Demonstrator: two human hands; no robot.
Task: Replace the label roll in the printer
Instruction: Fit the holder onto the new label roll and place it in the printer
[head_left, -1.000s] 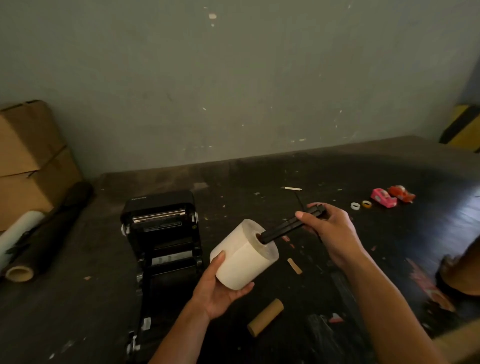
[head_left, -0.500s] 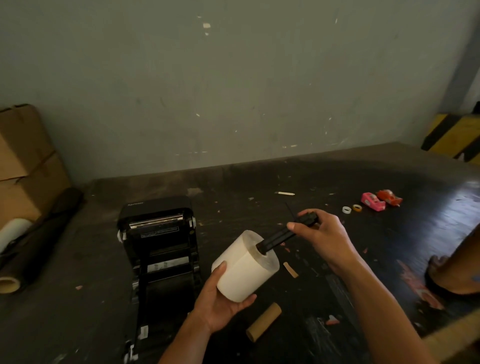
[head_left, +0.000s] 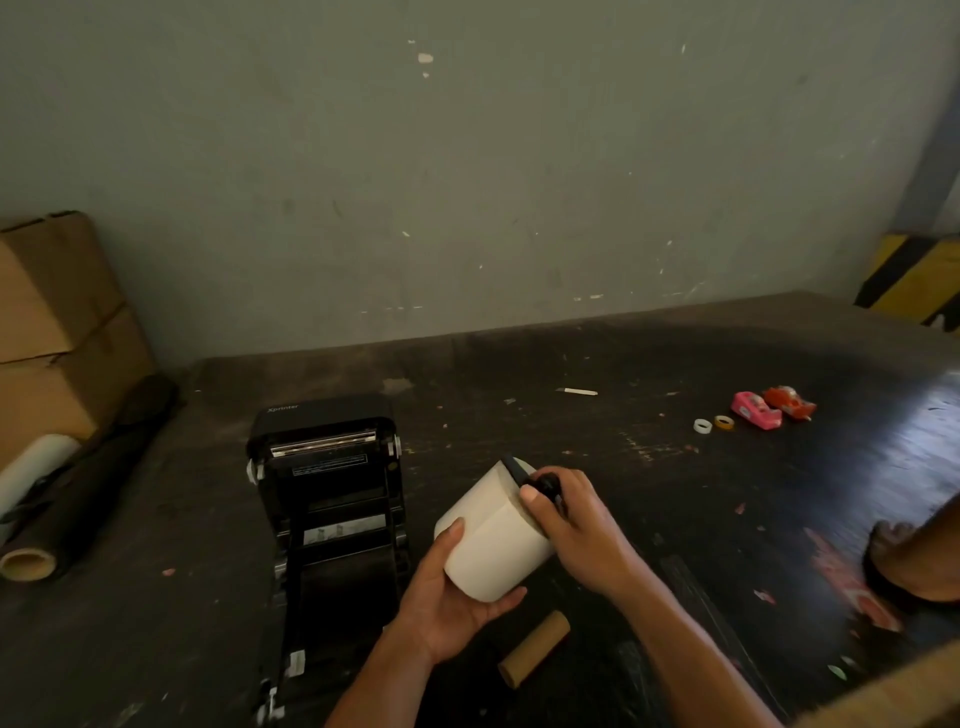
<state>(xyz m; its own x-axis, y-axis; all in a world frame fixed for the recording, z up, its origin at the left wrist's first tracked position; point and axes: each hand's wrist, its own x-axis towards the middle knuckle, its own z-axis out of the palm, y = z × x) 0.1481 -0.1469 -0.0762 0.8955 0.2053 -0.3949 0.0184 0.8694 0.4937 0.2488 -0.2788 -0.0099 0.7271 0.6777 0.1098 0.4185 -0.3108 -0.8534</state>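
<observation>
My left hand cradles a full white label roll from below, just right of the black label printer. The printer stands on the dark floor with its lid folded open toward me and its roll bay bare. My right hand presses against the roll's right end, its fingers shut on the black spindle. Only the spindle's end cap and a flat black flange at the roll's end show; the rest is hidden inside the core. An empty brown cardboard core lies on the floor below the roll.
Cardboard boxes, a white film roll and a dark roll sit at the left. Two small tape rings and pink and red tape dispensers lie at the right. Another person's foot is at the right edge.
My right hand has pushed the black spindle left into the roll's core until only its end shows. The left hand kept hold of the roll.
</observation>
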